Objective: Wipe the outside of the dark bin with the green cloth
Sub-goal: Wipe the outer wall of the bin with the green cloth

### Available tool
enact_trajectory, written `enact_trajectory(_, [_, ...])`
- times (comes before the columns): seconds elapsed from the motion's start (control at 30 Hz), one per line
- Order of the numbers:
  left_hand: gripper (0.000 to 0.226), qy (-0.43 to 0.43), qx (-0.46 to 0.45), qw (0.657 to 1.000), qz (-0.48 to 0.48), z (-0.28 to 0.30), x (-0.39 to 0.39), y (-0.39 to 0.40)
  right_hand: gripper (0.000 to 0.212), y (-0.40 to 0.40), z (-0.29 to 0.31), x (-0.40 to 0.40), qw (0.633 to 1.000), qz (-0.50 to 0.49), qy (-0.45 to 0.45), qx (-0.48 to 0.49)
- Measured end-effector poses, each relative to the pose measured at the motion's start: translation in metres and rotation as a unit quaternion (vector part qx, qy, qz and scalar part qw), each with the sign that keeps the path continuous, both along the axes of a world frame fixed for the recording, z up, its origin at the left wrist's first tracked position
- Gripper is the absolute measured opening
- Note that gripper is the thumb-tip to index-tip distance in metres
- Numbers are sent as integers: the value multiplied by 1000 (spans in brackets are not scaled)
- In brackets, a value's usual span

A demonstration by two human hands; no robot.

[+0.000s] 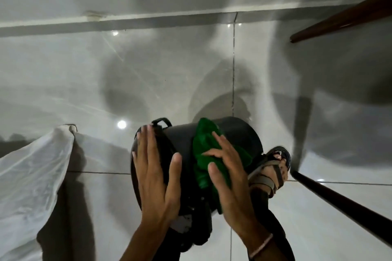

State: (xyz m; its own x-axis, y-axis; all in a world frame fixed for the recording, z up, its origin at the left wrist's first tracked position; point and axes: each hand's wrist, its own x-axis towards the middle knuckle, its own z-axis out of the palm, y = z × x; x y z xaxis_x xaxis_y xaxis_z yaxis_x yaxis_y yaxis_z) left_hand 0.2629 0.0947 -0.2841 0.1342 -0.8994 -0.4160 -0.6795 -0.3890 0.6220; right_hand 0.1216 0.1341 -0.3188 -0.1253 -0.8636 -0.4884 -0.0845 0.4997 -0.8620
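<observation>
I judged the dark bin (pixel 184 144) to be light, hollow plastic: stiff enough to take pressure, but smooth and round, so likely to roll or slip under a hard push. It lay tipped on its side above the pale tiled floor (pixel 106 197), its closed base turned away toward the wall and its rim end toward me. The best hold looked to be that rim end, not the curved wall.

That is where my left hand (pixel 154 178) sat, fingers spread flat and open against the bin's rim end, bracing, not clasping. My right hand (pixel 229 178) pressed the green cloth (pixel 206 140) against the bin's side wall, fingers extended over it, thumb toward the rim; whether any cloth was pinched I could not tell. The cloth looked soft, crumpled and thin, draped over the curve. The bin was matte black, with a small loop handle (pixel 162 122) at its rim. A sandalled foot (pixel 273 167) rested just beside the bin's base end.
</observation>
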Motion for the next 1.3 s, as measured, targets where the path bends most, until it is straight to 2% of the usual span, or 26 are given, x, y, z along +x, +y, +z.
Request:
enact_trajectory(0.07, [59, 4, 13, 1000, -12, -5, 5, -1, 40, 14, -8, 2, 995, 64, 67, -34])
enact_trajectory(0.13, [57, 4, 11, 999, -33, -7, 14, 3, 49, 20, -34, -8, 990, 73, 120, -12])
enact_trajectory(0.2, [57, 8, 17, 999, -46, -7, 14, 8, 52, 14, -68, -30, 980, 3, 177, 95])
enact_trajectory(0.27, [59, 9, 20, 998, -67, -7, 9, 12, 48, 2, -91, -52, 953, -110, 162, 231])
enact_trajectory(0.33, [58, 2, 14, 997, -78, -8, 15, 13, 44, -2, -94, -53, 937, -140, 152, 281])
enact_trajectory(0.4, [58, 3, 16, 997, -73, -9, 31, 10, 41, 11, -75, -37, 956, -83, 161, 232])
enact_trajectory(0.47, [60, 2, 23, 997, -70, -9, 43, 7, 44, 31, -41, -8, 983, 6, 151, 108])
enact_trajectory(0.53, [68, -7, 27, 995, -92, -9, 44, 8, 46, 47, -11, 20, 987, 90, 129, 0])
enact_trajectory(0.6, [82, -9, 35, 993, -110, -7, 40, 11, 46, 56, 0, 35, 984, 133, 104, -64])
enact_trajectory(0.67, [85, -6, 37, 992, -122, -8, 40, 14, 42, 59, -15, 28, 988, 104, 99, -50])
enact_trajectory(0.73, [80, -2, 25, 990, -139, -8, 44, 18, 44, 45, -40, 4, 987, 45, 146, 57])
enact_trajectory(0.8, [74, 2, 8, 986, -168, -10, 46, 24, 46, 17, -71, -24, 967, -2, 195, 163])
enact_trajectory(0.87, [71, 2, -5, 985, -174, -13, 48, 31, 56, -11, -85, -33, 962, -10, 183, 204])
enact_trajectory(0.9, [73, 7, -7, 986, -167, -14, 51, 32, 62, -20, -85, -26, 968, 6, 161, 191])
enact_trajectory(0.97, [79, 17, -2, 988, -152, -14, 55, 29, 65, -31, -66, 6, 986, 59, 125, 95])
enact_trajectory(1.07, [86, 21, 9, 987, -159, -15, 66, 27, 59, -10, -24, 58, 989, 113, 80, -49])
enact_trajectory(1.13, [88, 25, 9, 987, -159, -15, 71, 28, 54, 18, -19, 59, 986, 120, 79, -86])
enact_trajectory(1.2, [89, 24, 5, 986, -166, -15, 72, 32, 54, 35, -39, 31, 985, 114, 126, -40])
enact_trajectory(1.3, [88, 23, 1, 985, -170, -16, 69, 34, 48, 6, -92, -20, 958, 101, 190, 188])
